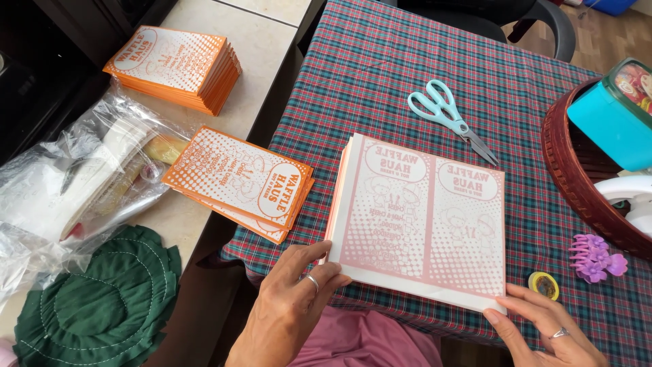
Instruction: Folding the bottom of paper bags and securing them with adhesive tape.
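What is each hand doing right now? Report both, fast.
Left hand: open, fingers resting on the near left corner of the stack of pink printed sheets.
Right hand: open, fingertips touching the stack's near right corner.

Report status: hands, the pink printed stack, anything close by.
Left hand and right hand open, steadying pink sheet stack. Tape roll beside right hand.

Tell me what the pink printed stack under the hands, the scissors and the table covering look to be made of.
Pink printed stack: thin matte paper sheets, going by the layered white edges. Scissors: shiny metal blades and smooth pale blue handles, probably plastic. Table covering: woven plaid cloth, matte. The left hand and right hand rest on the stack's near corners.
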